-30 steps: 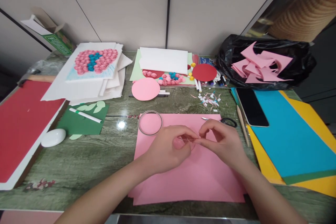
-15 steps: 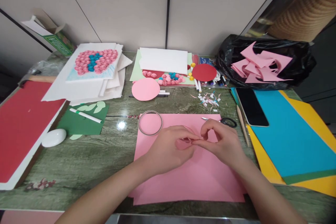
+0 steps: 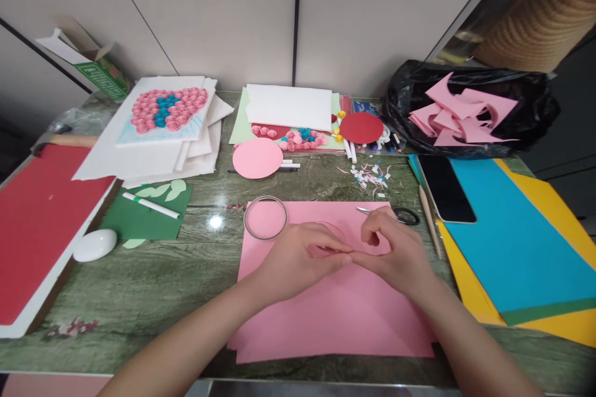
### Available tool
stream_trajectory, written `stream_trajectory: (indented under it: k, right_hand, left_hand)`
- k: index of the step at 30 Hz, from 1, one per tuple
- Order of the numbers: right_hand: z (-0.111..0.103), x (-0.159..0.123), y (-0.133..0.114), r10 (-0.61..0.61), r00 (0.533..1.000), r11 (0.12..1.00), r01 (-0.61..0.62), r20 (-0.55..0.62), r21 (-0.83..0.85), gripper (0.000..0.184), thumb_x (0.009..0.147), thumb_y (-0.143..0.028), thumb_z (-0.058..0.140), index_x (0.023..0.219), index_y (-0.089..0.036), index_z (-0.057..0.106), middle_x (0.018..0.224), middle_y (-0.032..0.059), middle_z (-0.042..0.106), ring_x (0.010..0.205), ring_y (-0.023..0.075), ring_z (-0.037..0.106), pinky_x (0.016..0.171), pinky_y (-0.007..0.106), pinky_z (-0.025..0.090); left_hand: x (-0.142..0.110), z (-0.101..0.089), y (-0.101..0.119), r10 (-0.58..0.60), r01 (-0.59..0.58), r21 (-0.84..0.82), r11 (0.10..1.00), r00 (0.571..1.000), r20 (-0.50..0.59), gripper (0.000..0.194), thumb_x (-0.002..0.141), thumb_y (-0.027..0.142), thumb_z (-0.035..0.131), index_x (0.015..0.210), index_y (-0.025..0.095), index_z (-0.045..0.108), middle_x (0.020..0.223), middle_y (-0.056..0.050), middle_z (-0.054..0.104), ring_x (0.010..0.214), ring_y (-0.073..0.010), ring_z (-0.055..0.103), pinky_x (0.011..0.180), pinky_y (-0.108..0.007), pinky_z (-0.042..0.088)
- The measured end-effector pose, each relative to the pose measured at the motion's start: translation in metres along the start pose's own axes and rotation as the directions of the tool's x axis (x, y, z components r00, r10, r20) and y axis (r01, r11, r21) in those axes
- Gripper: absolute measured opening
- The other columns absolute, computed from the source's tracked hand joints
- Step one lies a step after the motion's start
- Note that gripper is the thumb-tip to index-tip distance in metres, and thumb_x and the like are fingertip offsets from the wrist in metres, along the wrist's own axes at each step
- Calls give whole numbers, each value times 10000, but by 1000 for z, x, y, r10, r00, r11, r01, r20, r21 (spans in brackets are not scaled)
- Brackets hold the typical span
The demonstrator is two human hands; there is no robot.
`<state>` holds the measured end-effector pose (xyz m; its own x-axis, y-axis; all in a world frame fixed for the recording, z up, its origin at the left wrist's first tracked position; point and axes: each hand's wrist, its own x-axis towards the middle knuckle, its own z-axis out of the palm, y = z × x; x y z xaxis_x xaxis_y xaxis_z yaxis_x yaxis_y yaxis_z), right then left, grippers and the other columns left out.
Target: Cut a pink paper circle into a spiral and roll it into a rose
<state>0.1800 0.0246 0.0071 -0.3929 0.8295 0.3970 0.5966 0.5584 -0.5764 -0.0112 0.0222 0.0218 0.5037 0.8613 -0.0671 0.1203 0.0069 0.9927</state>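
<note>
Over a pink sheet (image 3: 298,329), my two hands meet at a thin piece of pink paper (image 3: 331,226), whose curved edge shows behind my left fingers. My left hand (image 3: 298,260) pinches it between thumb and fingers. My right hand (image 3: 395,251) has its thumb tip at the same edge, index finger curled above; its other fingers are mostly hidden. A round ring (image 3: 266,238) lies on the sheet's upper left corner. Scissors with black handles (image 3: 406,216) lie by its upper right corner, partly behind my right hand.
Blue card (image 3: 521,248), a phone (image 3: 447,189) and a wooden stick (image 3: 431,223) lie right. A black bag (image 3: 400,105) holds pink offcuts. Behind are a pink paper circle (image 3: 257,158), a red circle (image 3: 362,128) and paper scraps (image 3: 371,177). A white mouse (image 3: 95,245) lies left.
My fingertips have drawn closer together on the pink paper, and the gap in my left hand has narrowed. My right index finger has lifted slightly away.
</note>
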Motion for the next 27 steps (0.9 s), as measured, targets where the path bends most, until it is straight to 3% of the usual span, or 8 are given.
stream_trajectory:
  k: [6, 13, 16, 21, 27]
  right_hand:
    - [1, 0, 3, -123, 992, 990, 119, -39, -74, 344, 745, -266, 694, 707, -228, 355, 602, -52, 425, 565, 120, 368, 580, 287, 316]
    - [4, 0, 4, -149, 987, 983, 142, -60, -115, 362, 749, -292, 698, 702, -227, 345, 589, -56, 404, 559, 120, 345, 589, 294, 310]
    - [3, 0, 1, -76, 996, 996, 73, -45, -56, 351, 732, -294, 713, 699, -226, 370, 602, -49, 422, 581, 128, 376, 579, 285, 319]
    - [-2, 3, -1, 163, 984, 965, -173, 65, 198, 215, 751, -264, 688, 739, -220, 477, 676, -25, 512, 637, 142, 480, 596, 285, 388]
    - [-1, 4, -2, 134, 990, 967, -138, 34, 214, 100, 771, -231, 656, 754, -217, 558, 695, -4, 574, 657, 153, 534, 624, 306, 426]
  left_hand:
    - [0, -4, -2, -99, 103, -46, 994, 993, 71, 186, 796, 281, 602, 770, 135, 716, 758, -51, 684, 707, -135, 608, 629, -224, 462]
    - [1, 0, 3, -93, 94, 68, 993, 996, -10, 158, 796, 189, 571, 695, 158, 690, 708, 0, 662, 664, -96, 571, 615, -191, 415]
    - [1, 0, 1, -105, 106, 39, 994, 994, -39, 152, 804, 214, 568, 730, 164, 691, 743, 3, 673, 671, -95, 573, 617, -189, 415]
    - [2, -2, -2, -99, 103, 29, 994, 990, -99, 157, 810, 265, 574, 778, 171, 696, 803, -8, 700, 746, -124, 597, 675, -215, 429]
    - [1, 1, -2, -94, 98, 24, 995, 986, -135, 149, 810, 268, 577, 810, 189, 703, 868, -20, 717, 805, -156, 626, 714, -246, 455]
